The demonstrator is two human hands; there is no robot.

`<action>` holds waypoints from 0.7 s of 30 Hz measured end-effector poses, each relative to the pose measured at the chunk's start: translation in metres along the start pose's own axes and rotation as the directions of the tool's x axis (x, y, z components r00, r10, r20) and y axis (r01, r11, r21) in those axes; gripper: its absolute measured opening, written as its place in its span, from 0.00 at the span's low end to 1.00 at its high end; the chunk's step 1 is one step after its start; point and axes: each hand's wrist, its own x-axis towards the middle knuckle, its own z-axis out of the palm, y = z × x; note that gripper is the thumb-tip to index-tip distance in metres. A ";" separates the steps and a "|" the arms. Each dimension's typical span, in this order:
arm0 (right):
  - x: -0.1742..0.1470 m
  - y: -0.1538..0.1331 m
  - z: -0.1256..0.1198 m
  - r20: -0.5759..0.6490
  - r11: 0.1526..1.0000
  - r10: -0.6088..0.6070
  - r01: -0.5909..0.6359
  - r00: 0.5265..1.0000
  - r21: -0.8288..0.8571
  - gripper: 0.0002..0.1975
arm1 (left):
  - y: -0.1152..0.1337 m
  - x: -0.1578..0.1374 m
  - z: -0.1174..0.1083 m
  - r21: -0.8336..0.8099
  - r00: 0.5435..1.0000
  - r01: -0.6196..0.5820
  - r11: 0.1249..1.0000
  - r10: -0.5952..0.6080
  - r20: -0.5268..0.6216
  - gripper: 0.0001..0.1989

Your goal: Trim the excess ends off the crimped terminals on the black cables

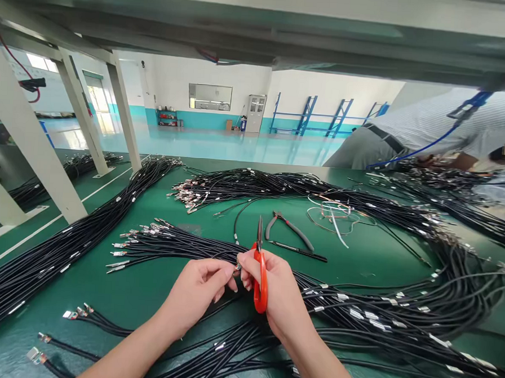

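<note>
Red-handled scissors (pixel 260 285) rest in my right hand (pixel 278 280), their dark blades pointing away from me. The thumb and forefinger of that same hand also pinch a small cable end (pixel 238 266). My left hand (pixel 205 288) meets it there, fingertips closed on the cable end from the left. Fingers cover most of that end, so its wires barely show. Beneath and around both hands run black cables (pixel 207 247) with stripped or connector-tipped ends on the green table (pixel 217 218). Some cables (pixel 85 315) lie below my left forearm.
Past my hands lie pliers (pixel 290 230) with grey-red grips, a black pen-like tool (pixel 298 251) and loose thin wires (pixel 339 216). More cable bundles (pixel 76 242) line the left, back and right. White posts (pixel 121 111) hold an overhead shelf (pixel 261 31). A co-worker (pixel 425 127) leans over at right.
</note>
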 end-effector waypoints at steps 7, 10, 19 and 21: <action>-0.002 -0.001 0.002 -0.022 0.974 -0.080 0.074 0.997 -0.214 0.08 | -0.011 0.007 -0.001 0.024 0.980 -0.002 1.000 0.007 -0.197 0.02; -0.002 -0.001 0.002 -0.027 0.962 -0.136 0.125 0.990 -0.242 0.10 | -0.012 0.007 -0.002 0.036 0.962 -0.048 0.998 0.056 -0.267 0.04; 0.004 0.000 -0.003 0.059 0.937 -0.208 0.217 0.976 -0.275 0.12 | -0.009 0.004 -0.004 0.098 0.986 -0.069 0.993 0.083 -0.146 0.07; 0.005 0.001 -0.004 0.051 0.937 -0.213 0.219 0.976 -0.272 0.11 | -0.010 0.005 -0.004 0.082 0.983 -0.047 0.996 0.061 -0.172 0.06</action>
